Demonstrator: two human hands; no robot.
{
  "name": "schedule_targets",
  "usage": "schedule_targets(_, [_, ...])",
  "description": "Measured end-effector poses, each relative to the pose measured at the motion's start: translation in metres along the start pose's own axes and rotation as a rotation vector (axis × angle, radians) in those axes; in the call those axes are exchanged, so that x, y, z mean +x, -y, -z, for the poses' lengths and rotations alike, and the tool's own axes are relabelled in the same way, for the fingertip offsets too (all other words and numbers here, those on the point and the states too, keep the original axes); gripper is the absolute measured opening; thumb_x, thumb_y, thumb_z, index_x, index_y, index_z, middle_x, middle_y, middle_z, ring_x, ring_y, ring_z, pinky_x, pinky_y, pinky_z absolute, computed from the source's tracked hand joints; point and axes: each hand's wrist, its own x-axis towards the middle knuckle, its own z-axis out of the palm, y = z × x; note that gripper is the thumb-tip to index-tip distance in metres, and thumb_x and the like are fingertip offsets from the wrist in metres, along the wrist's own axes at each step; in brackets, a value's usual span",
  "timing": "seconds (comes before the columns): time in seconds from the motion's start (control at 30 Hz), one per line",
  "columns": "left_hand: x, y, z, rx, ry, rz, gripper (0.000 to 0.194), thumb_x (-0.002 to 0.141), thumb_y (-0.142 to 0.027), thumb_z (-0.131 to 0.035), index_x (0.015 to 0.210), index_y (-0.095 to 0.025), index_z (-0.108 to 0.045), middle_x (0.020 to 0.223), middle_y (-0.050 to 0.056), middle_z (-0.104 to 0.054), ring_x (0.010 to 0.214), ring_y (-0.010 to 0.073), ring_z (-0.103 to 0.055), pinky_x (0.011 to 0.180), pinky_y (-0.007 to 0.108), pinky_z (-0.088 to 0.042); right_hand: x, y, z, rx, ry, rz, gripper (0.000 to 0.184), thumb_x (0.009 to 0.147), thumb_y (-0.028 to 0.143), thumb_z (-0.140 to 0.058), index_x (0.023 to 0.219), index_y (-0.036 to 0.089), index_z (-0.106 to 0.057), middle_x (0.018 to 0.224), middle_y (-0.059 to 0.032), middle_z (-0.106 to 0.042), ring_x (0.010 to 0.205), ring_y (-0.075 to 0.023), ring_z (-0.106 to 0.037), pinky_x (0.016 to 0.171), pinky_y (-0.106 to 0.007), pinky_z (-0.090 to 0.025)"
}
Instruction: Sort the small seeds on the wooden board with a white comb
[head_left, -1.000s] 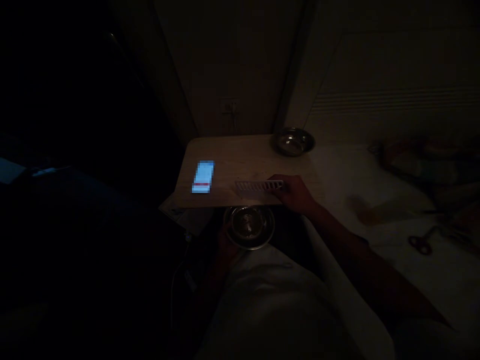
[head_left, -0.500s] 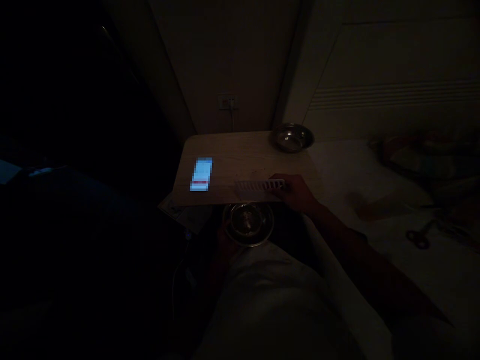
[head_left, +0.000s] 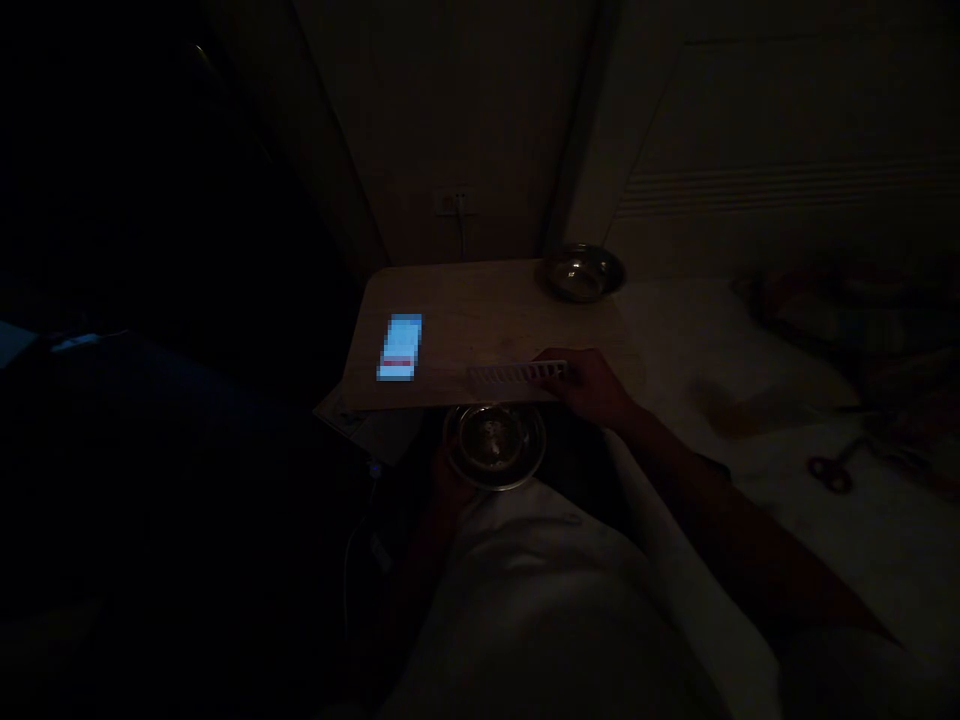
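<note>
Dim light covers the whole head view. My right hand (head_left: pixel 589 385) is closed on the right end of a pale slotted strip (head_left: pixel 517 373), with a row of slanted openings, at the table's near edge. Whether the strip rests on the tabletop I cannot tell. Just below that edge, my left hand (head_left: pixel 454 470) grips the left side of a round metal bowl (head_left: pixel 536 465), its fingers mostly lost in shadow. Inside the bowl shows a darker round area with small bright specks; what it is I cannot make out.
On the wooden table (head_left: pixel 465 300) a phone (head_left: pixel 401 347) glows at the left, and another metal bowl (head_left: pixel 585 275) stands at the back right corner. Scissors (head_left: pixel 832 472) lie on the white cloth to the right. A plug and cord (head_left: pixel 461 215) hang from the wall socket behind.
The picture has darkened and the view has shifted very slightly. Both hands keep their holds on the slotted strip and the bowl, in nearly the same places.
</note>
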Motion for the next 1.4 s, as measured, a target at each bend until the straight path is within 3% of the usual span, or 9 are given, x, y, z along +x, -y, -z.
schedule_targets(0.27, [0.003,-0.001,0.002,-0.033,0.022,0.073,0.029,0.073,-0.03,-0.058,0.094,-0.013,-0.069,0.095,0.008,-0.071,0.099,0.0259,-0.063,0.091,0.041,-0.045,-0.001,0.001,0.002,-0.021,0.003,0.005,0.013,0.074,0.024,-0.06,0.083,0.015,-0.066,0.072,-0.002,-0.067,0.062,-0.0141,-0.058,0.057,-0.023,-0.04])
schedule_targets(0.43, [0.004,-0.001,0.002,-0.007,-0.05,0.045,0.022,0.072,-0.027,-0.058,0.087,-0.015,-0.069,0.086,0.006,-0.071,0.09,0.0233,-0.065,0.087,0.038,-0.047,0.006,-0.008,0.004,-0.049,-0.248,-0.046,0.015,0.074,0.027,-0.061,0.084,0.016,-0.066,0.072,-0.0029,-0.066,0.061,-0.0156,-0.058,0.056,-0.025,-0.041])
schedule_targets(0.57, [0.001,-0.001,0.001,0.003,-0.005,0.05,0.022,0.072,-0.03,-0.06,0.084,-0.015,-0.069,0.085,0.006,-0.071,0.087,0.0234,-0.065,0.084,0.038,-0.048,0.027,-0.017,-0.003,-0.073,-0.361,-0.035,0.015,0.074,0.027,-0.06,0.084,0.017,-0.066,0.076,-0.0044,-0.068,0.066,-0.0181,-0.06,0.059,-0.028,-0.043])
schedule_targets(0.8, [-0.002,-0.003,-0.001,0.004,-0.043,0.058,0.021,0.072,-0.029,-0.06,0.084,-0.013,-0.068,0.083,0.007,-0.071,0.084,0.0226,-0.065,0.083,0.036,-0.048,0.061,-0.02,-0.021,-0.179,-0.291,-0.009,0.016,0.076,0.023,-0.056,0.087,0.017,-0.066,0.08,-0.0056,-0.069,0.07,-0.0192,-0.061,0.064,-0.029,-0.043])
schedule_targets(0.9, [-0.002,-0.002,0.001,0.009,-0.044,0.081,0.024,0.071,-0.031,-0.061,0.086,-0.014,-0.068,0.085,0.007,-0.071,0.088,0.0244,-0.065,0.085,0.039,-0.048,0.061,-0.017,-0.025,-0.175,-0.251,0.004,0.016,0.077,0.023,-0.056,0.088,0.017,-0.066,0.081,-0.0055,-0.07,0.07,-0.0188,-0.061,0.064,-0.028,-0.042])
schedule_targets(1.1, [0.006,0.0,0.008,0.028,-0.053,-0.013,0.019,0.072,-0.03,-0.061,0.084,-0.017,-0.068,0.083,0.005,-0.071,0.093,0.0239,-0.064,0.088,0.038,-0.046,0.052,-0.005,-0.029,-0.148,-0.175,0.022,0.017,0.077,0.024,-0.056,0.09,0.018,-0.067,0.08,-0.0048,-0.07,0.069,-0.0183,-0.061,0.063,-0.028,-0.043])
schedule_targets(1.27, [0.008,0.001,0.01,0.016,-0.054,0.023,0.019,0.073,-0.03,-0.059,0.082,-0.016,-0.068,0.085,0.007,-0.071,0.096,0.0265,-0.063,0.089,0.041,-0.046,0.057,-0.003,-0.031,-0.175,-0.242,0.014,0.017,0.078,0.025,-0.056,0.09,0.019,-0.067,0.084,-0.0058,-0.07,0.073,-0.02,-0.062,0.067,-0.03,-0.044])
schedule_targets(1.4, [0.0,0.001,0.011,0.025,-0.058,-0.073,0.021,0.073,-0.033,-0.059,0.088,-0.021,-0.068,0.091,0.004,-0.071,0.105,0.0263,-0.059,0.091,0.04,-0.045,0.062,-0.005,-0.033,-0.201,-0.237,0.023,0.018,0.078,0.023,-0.055,0.091,0.019,-0.066,0.085,-0.0066,-0.07,0.075,-0.0214,-0.062,0.068,-0.031,-0.044])
